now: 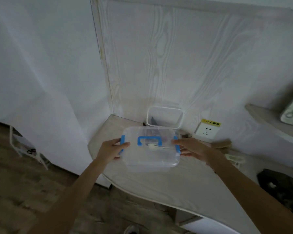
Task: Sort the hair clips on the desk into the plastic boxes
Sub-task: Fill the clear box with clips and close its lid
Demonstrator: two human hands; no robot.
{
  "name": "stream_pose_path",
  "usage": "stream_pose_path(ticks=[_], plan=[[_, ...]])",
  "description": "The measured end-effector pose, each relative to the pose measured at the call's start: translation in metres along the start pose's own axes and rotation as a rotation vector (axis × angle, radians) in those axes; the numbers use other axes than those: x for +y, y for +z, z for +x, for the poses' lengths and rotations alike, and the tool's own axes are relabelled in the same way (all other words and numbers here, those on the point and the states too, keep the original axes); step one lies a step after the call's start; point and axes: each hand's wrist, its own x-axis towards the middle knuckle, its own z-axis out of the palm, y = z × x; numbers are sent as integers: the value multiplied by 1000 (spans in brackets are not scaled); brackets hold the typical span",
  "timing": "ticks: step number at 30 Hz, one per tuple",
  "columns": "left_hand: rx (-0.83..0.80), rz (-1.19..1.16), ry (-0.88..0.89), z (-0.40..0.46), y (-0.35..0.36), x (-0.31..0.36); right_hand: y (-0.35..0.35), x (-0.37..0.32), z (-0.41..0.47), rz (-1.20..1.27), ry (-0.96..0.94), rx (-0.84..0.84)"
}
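Observation:
A clear plastic box (150, 156) with a blue handle and blue side latches is held over the pale desk (176, 183). My left hand (112, 148) grips its left end at the blue latch. My right hand (191, 146) holds its right end by the other latch. Behind it a second clear box (165, 116) leans open against the wall, with dark hair clips inside. A beige hair clip (222, 144) and a pale one (234, 158) lie on the desk to the right. The picture is blurred.
A wall socket (207, 130) with a yellow label sits on the wall right of the boxes. A dark object (281, 188) lies at the desk's right. A shelf (269, 119) juts out at upper right. A white rack (29, 149) stands on the floor at left.

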Motion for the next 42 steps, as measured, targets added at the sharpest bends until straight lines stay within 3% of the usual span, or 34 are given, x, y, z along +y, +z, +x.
stream_pose_path(ticks=[7,11,14,20,22,24,27,30,33,38,42], plan=[[-31,-57,-110,-14,47,-17,-40,56,-47,169,14,-51],[-156,64,-114,-21,62,-29,-44,82,-58,-126,115,-43],[-160,203,-59,-21,73,-41,-48,93,-54,-143,163,-26],[-106,-23,-187,-10,83,-57,-59,129,-46,107,172,34],[-65,-92,-223,-12,79,-64,-59,144,-46,196,187,180],[28,66,-119,-14,72,-72,-65,159,-46,238,164,364],[234,286,155,-28,60,-68,-74,167,-50,241,81,483],[211,371,337,-40,60,-51,-68,151,-55,163,-57,474],[126,556,303,-48,72,-37,-47,127,-50,126,-105,388],[101,829,285,-58,83,-28,-16,103,-44,68,21,239],[45,877,244,-62,84,-30,-16,99,-56,74,43,163]])
